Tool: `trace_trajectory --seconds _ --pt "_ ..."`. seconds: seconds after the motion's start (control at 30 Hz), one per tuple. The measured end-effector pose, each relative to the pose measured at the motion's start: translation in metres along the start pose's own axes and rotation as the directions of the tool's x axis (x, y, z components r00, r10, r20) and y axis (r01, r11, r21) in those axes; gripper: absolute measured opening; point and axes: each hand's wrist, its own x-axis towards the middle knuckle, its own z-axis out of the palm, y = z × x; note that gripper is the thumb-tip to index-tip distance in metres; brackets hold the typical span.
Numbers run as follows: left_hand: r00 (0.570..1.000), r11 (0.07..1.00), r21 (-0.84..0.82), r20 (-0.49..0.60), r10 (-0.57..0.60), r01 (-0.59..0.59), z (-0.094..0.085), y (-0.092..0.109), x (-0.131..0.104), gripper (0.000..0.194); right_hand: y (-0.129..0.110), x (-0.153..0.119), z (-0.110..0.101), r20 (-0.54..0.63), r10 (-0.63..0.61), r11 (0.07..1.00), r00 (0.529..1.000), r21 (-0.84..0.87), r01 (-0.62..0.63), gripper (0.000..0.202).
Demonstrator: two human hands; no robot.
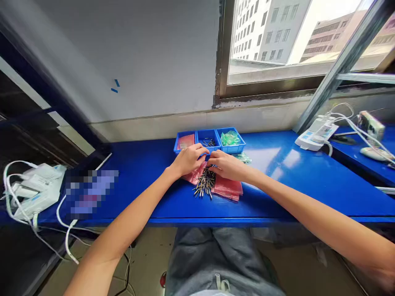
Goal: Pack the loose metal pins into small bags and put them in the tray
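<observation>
My left hand (189, 160) and my right hand (228, 166) almost meet over the front of the blue bins, each with its fingers closed in a pinch. Whatever lies between the fingertips is too small or hidden to make out. Just below them is a heap of thin metal pins (204, 183), dark and brass-coloured, pointing many ways. Under my left hand lies a pink plastic bag (194, 176), partly covered by the hand. A stack of flat pink plastic bags (227, 187) sits below my right hand, to the right of the pins.
Three joined blue bins (233, 150) stand by the wall, holding a pink bag (185, 142), dark pins (209, 142) and green plastic (230, 138). More green plastic (243, 157) lies beside them. White power strips (317, 132) with cables sit at both sides of the blue table (138, 181).
</observation>
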Motion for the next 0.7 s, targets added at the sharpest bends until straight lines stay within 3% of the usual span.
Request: trace_trajectory --seconds 0.3,0.4,0.53,0.7 --pt "1.000 1.000 -0.007 -0.020 -0.008 0.008 -0.001 0.004 -0.001 0.022 -0.010 0.004 0.003 -0.065 0.024 0.997 0.998 0.072 -0.019 0.025" --pt "0.999 1.000 -0.002 -0.034 -0.005 0.004 -0.002 0.004 0.000 0.022 -0.008 0.005 0.003 -0.131 0.128 0.980 0.983 0.171 -0.105 0.022" --pt "0.999 1.000 0.019 -0.040 0.002 -0.001 -0.004 0.004 -0.001 0.021 -0.002 0.005 -0.001 -0.188 0.319 0.903 0.929 0.359 -0.238 0.018" --pt "0.998 0.999 0.016 -0.037 0.044 -0.044 -0.004 0.003 -0.001 0.014 0.002 0.006 -0.005 -0.172 0.437 0.786 0.883 0.551 -0.281 0.007"
